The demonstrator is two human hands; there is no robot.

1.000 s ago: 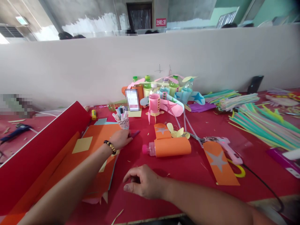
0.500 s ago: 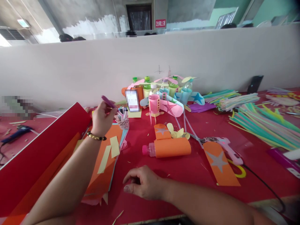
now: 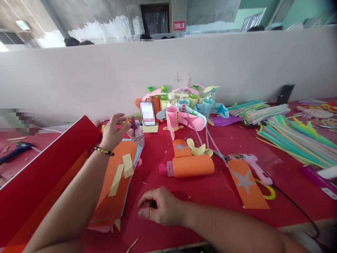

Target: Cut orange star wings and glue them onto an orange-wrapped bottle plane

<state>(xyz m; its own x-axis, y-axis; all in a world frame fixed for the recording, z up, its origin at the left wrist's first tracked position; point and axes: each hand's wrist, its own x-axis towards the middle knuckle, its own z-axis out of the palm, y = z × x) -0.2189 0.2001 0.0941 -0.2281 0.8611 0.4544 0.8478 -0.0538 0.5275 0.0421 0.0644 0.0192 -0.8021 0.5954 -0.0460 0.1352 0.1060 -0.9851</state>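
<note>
Fingers apart and holding nothing, my left hand (image 3: 113, 130) is beside the patterned pen cup (image 3: 137, 140). A purple pen (image 3: 133, 123) stands in the cup among other pens. My right hand (image 3: 163, 205) rests on the red table, loosely curled, with a gap between thumb and forefinger and nothing visible in it. Beyond it lies a plastic bottle wrapped in orange paper (image 3: 194, 166), its pink cap (image 3: 162, 169) pointing left. An orange strip with a grey star (image 3: 245, 181) lies farther right. Orange paper sheets (image 3: 105, 207) with pale yellow strips (image 3: 128, 166) sit under my left arm.
Decorated bottles (image 3: 172, 117) with paper propellers stand at the back around a phone (image 3: 147, 113). A pink glue gun (image 3: 259, 170) with a black cord lies to the right, near bundled pipe cleaners (image 3: 292, 140). A red board (image 3: 50, 175) leans along the left.
The purple pen has gone from my left hand into the pen cup, and that hand has opened. My right hand has stayed in place.
</note>
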